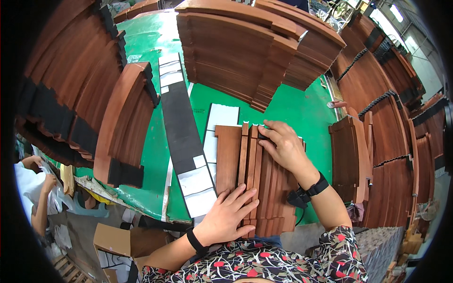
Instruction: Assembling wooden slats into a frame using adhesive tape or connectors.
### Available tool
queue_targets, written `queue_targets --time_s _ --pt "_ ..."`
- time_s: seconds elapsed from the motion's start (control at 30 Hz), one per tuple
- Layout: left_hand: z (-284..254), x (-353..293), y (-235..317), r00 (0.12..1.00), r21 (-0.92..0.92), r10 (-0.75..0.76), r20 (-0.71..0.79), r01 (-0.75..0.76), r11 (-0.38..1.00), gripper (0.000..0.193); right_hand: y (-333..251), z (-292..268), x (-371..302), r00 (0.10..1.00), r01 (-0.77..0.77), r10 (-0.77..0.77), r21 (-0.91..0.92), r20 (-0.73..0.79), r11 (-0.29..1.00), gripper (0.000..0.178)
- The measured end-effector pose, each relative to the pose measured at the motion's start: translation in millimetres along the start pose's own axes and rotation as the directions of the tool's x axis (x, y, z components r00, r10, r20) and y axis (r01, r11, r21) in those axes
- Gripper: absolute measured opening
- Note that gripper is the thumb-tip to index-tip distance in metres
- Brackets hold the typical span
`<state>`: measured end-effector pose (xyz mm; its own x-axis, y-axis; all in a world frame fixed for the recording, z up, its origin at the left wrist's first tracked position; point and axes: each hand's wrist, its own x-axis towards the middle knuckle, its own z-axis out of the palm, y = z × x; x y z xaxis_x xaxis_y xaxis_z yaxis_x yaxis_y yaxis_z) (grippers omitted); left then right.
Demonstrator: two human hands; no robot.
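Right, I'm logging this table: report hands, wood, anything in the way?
Left hand spread over near end of wooden strips; right hand at far end. Strips side by side. Black-and-white panel close left, seemingly not blocking.

Black floral shirt (226,265); black wristbands (194,241)

Red-brn wood strips (272,195), approx. parallel, side by side, on grn table (302,106)

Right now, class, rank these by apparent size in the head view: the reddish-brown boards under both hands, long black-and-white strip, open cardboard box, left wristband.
1. Handled reddish-brown boards
2. Long black-and-white strip
3. Open cardboard box
4. Left wristband
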<state>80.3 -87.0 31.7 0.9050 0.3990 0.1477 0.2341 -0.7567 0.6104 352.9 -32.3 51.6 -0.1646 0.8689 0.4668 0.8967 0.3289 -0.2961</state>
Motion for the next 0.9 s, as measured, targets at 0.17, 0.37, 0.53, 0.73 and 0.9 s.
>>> queue_targets --time_s 0.17,0.37,0.53,0.73,0.9 --pt "5 -1 0 1.0 0.016 -0.002 -0.017 0.002 1.0 0.068 1 3 -4 1.0 -0.023 0.023 0.001 0.012 1.0 0.037" --pt "3 4 -2 0.999 0.053 0.018 -0.042 -0.016 0.998 0.068 -7 -6 2 0.996 0.088 -0.089 -0.136 0.003 0.987 0.037" --pt "-17 -6 -5 0.979 0.022 -0.137 -0.148 0.142 0.99 0.074 -3 0 -3 1.0 0.022 -0.022 -0.132 0.001 0.991 0.038" --pt "-56 -43 -62 0.673 -0.013 -0.535 -0.511 0.616 0.788 0.063 -14 -14 -16 0.998 -0.057 0.056 -0.135 -0.015 0.989 0.039" --pt "-52 -37 -99 0.556 -0.29 -0.738 -0.383 0.686 0.668 0.059 -65 -16 -2 0.995 0.059 -0.067 0.099 0.079 0.993 0.029"
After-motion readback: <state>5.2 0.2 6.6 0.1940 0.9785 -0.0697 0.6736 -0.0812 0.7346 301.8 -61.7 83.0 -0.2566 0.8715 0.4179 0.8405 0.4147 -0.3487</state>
